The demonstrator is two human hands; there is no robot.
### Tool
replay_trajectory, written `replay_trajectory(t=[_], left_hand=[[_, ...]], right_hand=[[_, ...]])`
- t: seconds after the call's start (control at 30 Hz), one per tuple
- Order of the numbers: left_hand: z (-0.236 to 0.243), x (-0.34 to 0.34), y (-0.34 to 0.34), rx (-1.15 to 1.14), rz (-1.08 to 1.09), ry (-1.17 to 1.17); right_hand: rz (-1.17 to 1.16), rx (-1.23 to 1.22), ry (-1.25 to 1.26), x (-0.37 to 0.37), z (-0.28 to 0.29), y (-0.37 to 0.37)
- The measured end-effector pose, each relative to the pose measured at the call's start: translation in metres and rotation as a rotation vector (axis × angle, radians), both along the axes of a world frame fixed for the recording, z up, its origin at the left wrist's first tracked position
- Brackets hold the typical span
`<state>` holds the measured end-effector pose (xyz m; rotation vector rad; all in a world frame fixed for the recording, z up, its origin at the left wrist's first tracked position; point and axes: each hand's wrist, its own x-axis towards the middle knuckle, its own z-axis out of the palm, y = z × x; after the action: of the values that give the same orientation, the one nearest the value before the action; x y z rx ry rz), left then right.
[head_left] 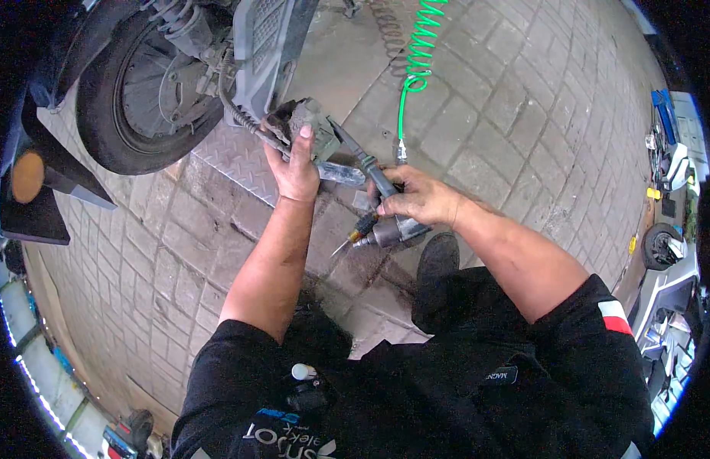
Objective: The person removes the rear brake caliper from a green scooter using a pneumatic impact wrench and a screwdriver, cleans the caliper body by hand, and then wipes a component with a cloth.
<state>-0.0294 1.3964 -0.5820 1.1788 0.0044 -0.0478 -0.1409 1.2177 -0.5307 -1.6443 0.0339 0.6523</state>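
Note:
My left hand (296,170) is closed around a dirty grey brake caliper (305,122), its thumb lying along the near side. A hose runs from the caliper toward the wheel (152,96). In my right hand (424,199) is a slim dark grey brush-like tool (379,180), its far end touching or nearly touching the caliper. Below that hand lies an air impact wrench (389,234), partly hidden by my fingers. A screwdriver (362,227) with a yellow and black handle is beside it. Near the caliper sits a shiny silvery piece (342,174) whose kind I cannot make out.
A green coiled air hose (425,42) comes down from the top to a metal coupling (402,149). A tread-patterned metal plate (236,164) lies by the wheel on the paved floor (515,138). My shoe (439,260) stands near the impact wrench. Vehicle parts line the right edge.

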Motion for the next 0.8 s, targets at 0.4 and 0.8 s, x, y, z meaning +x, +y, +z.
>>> replay_trajectory(t=[0.4, 0.8], left_hand=[[-0.021, 0.005, 0.019, 0.135, -0.107, -0.158], [0.014, -0.003, -0.006, 0.220, 0.068, -0.105]], right_hand=[[0.022, -0.207, 0.017, 0.001, 0.020, 0.006], [-0.325, -0.039, 0.171, 0.005, 0.005, 0.060]])
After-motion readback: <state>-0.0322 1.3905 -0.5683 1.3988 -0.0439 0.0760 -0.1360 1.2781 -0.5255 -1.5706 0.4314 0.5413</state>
